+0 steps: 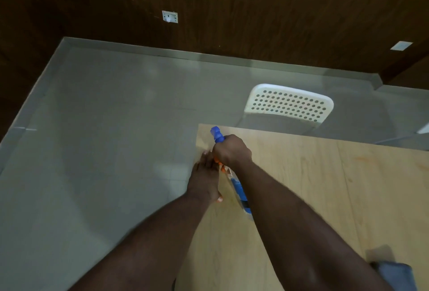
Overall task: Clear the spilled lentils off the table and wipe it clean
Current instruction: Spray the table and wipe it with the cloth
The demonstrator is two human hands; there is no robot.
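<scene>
Both forearms (162,232) bare (no sleeves, watch, or rings visible).

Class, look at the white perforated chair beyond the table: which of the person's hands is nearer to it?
Right. The right hand, gripping a blue-handled tool, sits just below and left of the chair. The left hand lies flat at the table edge, lower and further left.

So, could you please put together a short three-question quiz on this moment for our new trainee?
1. True or false: the right hand grips the blue-handled brush.
2. Where is the left hand? A) on the white chair B) at the table's left edge C) on the grey cloth
3. Fill in: the grey cloth lies at the table's near ____ corner.

Key: 1 true; 2 B; 3 right.
</scene>
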